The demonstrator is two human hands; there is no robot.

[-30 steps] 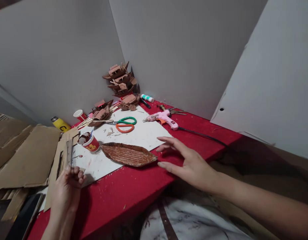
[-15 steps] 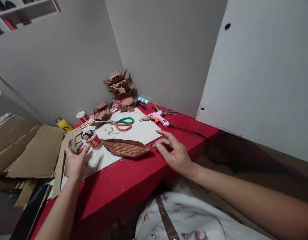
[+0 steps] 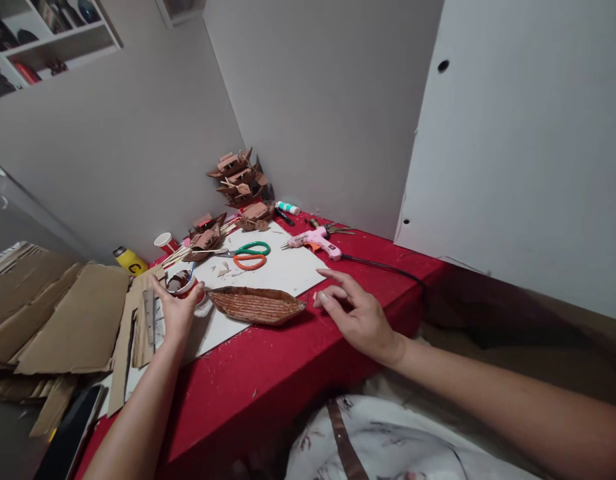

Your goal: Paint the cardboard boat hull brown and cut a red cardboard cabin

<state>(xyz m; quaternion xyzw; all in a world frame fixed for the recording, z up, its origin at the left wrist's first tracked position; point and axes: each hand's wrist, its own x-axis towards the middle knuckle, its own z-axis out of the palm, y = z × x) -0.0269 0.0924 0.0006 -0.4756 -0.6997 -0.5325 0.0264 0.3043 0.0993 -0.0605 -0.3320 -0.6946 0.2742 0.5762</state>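
Note:
My left hand (image 3: 175,312) is spread about a red and white paper cup (image 3: 189,291), thumb on its near right side and fingers on its left. Dark brown stuff and a blue stick show in the cup. A small brown model boat (image 3: 258,307) with a ribbed inside sits upright on the edge of a white board (image 3: 223,337), just right of the cup. Beyond the boat's right tip, my right hand (image 3: 361,317) hovers over the red table with its fingers loosely curved and apart. It appears to hold nothing.
Green-and-orange-handled scissors (image 3: 251,257) and a pink glue gun (image 3: 315,241) with a black cord lie behind the boat. Finished-looking model boats (image 3: 238,177) are stacked by the wall. Cardboard sheets (image 3: 75,320), a yellow bottle (image 3: 131,260) and another paper cup (image 3: 165,242) are at left.
My left hand has moved right, from beside the paper cup to around it. My right hand stays near the boat's tip. The view has tilted up slightly.

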